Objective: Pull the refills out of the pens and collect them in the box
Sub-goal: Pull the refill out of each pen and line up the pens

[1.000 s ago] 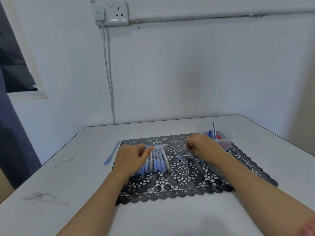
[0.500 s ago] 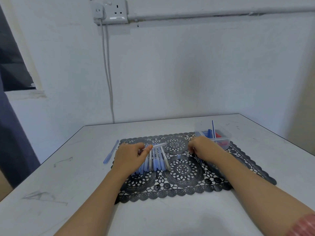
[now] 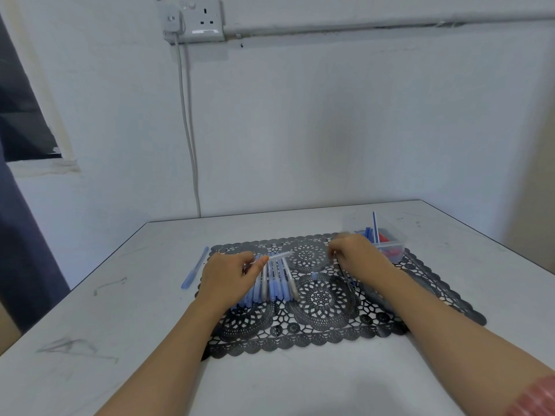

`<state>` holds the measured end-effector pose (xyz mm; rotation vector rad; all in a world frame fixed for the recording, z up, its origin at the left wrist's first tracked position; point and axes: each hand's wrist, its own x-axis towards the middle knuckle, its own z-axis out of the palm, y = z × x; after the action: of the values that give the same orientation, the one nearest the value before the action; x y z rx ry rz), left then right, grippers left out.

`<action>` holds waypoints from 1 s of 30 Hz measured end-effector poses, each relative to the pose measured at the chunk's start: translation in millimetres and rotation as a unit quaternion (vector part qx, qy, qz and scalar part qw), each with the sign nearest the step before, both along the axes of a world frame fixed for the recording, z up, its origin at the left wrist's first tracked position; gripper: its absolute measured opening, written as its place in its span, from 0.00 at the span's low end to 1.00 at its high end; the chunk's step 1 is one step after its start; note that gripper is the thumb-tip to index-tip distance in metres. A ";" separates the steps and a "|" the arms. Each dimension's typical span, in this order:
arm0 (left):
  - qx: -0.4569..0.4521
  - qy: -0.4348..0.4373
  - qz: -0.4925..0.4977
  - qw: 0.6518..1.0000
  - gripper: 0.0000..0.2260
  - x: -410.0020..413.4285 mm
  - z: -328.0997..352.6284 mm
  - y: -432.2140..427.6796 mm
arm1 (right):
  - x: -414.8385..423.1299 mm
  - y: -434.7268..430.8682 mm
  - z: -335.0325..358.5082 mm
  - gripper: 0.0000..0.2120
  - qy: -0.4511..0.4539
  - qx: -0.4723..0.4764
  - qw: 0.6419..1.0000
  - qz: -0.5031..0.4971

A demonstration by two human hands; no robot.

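My left hand point(image 3: 228, 274) pinches a clear pen barrel point(image 3: 280, 256) that points right, just above a row of several blue and clear pens point(image 3: 274, 285) lying on the black lace mat point(image 3: 324, 325). My right hand point(image 3: 359, 256) is closed on a thin dark refill point(image 3: 344, 276) that slants down towards me, a short gap right of the barrel. Behind the right hand, at the mat's far right corner, stands the clear plastic box point(image 3: 396, 240). It holds blue refills point(image 3: 374, 226), one upright, and some red pieces. A small blue cap point(image 3: 314, 276) lies on the mat between my hands.
One blue pen point(image 3: 195, 268) lies off the mat on the white table point(image 3: 120, 325), left of my left hand. The wall with a socket point(image 3: 195, 19) and cable runs along the table's far edge. The table's right edge lies close to the box.
Both hands stay almost where they were, with the barrel and the refill still a short gap apart. The view has shifted slightly.
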<state>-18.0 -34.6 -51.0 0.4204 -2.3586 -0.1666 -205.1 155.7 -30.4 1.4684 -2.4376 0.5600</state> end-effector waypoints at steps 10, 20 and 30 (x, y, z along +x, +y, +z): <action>-0.005 0.006 -0.006 1.000 0.26 -2.5 -1.8 0.9 | -20.0 -7.6 38.2 0.14 -0.181 -0.243 0.934 -0.190; 0.000 0.007 -0.026 1.000 0.27 -3.2 -1.7 0.7 | -49.5 -9.8 56.5 0.11 -0.131 0.136 0.940 -0.284; -0.010 0.006 -0.029 0.999 0.27 -4.1 -1.0 -2.5 | -51.4 -8.9 47.3 0.13 -0.130 0.103 0.942 -0.292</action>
<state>-22.1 -37.1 -52.1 0.3397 -2.3591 -0.1718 -256.5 146.8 16.9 0.6782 -3.0242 0.3897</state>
